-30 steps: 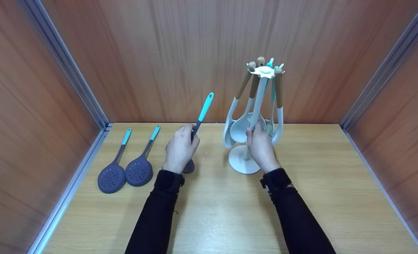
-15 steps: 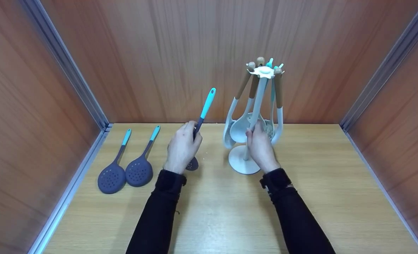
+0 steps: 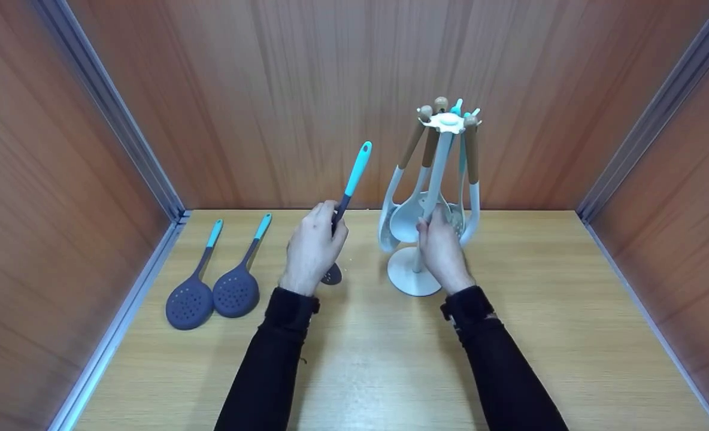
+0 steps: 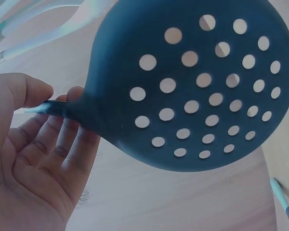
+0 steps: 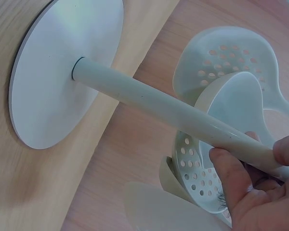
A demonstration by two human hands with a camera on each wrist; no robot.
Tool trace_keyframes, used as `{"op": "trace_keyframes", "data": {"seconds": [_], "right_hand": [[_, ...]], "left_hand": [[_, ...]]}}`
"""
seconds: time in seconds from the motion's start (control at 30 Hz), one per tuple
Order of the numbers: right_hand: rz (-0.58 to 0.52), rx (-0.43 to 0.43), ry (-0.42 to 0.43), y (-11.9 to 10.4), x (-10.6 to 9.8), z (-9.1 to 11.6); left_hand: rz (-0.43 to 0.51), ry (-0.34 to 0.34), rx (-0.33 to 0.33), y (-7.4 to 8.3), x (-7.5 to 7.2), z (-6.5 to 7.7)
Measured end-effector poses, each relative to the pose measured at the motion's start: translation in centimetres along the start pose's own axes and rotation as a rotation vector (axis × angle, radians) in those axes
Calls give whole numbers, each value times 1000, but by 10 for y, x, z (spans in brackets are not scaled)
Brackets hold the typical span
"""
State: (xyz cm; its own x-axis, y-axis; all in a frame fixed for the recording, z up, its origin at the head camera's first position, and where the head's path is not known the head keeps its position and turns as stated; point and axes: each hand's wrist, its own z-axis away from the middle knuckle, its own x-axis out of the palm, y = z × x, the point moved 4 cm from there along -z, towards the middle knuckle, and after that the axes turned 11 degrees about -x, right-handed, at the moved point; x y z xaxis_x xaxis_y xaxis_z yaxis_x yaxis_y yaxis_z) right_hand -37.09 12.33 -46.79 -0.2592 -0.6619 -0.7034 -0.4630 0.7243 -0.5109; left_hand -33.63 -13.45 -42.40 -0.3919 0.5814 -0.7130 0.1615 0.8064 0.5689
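Observation:
My left hand [image 3: 315, 248] pinches the neck of a dark blue skimmer [image 4: 113, 53] between thumb and fingers. Its turquoise handle [image 3: 358, 170] points up and to the right. The round, holed head fills much of the left wrist view; in the head view my hand hides most of it. To the right stands a white utensil stand [image 3: 411, 278], its pole gripped by my right hand [image 3: 443, 251]. Pale utensils hang around the stand, among them a white ladle [image 5: 243, 101] and a white skimmer [image 5: 188, 79]. Some have brown handles, others turquoise ones.
Two more dark blue skimmers, one at far left [image 3: 188, 310] and one beside it [image 3: 236, 299], lie on the wooden table [image 3: 378, 371]. A wood-grain back wall [image 3: 306, 90] rises behind, with side walls left and right.
My left hand has moved slightly up and to the right with the skimmer, bringing it nearer the stand. The right hand and the stand have stayed almost still.

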Motion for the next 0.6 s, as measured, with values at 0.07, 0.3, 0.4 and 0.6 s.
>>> {"op": "trace_keyframes", "data": {"seconds": [0.07, 0.3, 0.4, 0.6], "right_hand": [[-2, 2, 0, 0, 0, 0], [-7, 4, -7, 0, -1, 0], [-14, 2, -4, 0, -1, 0], [-4, -21, 12, -1, 0, 0]], "left_hand": [[0, 6, 10, 3, -2, 0], [3, 13, 20, 15, -8, 0], [0, 15, 23, 19, -11, 0], [-7, 39, 41, 25, -16, 1]]}}
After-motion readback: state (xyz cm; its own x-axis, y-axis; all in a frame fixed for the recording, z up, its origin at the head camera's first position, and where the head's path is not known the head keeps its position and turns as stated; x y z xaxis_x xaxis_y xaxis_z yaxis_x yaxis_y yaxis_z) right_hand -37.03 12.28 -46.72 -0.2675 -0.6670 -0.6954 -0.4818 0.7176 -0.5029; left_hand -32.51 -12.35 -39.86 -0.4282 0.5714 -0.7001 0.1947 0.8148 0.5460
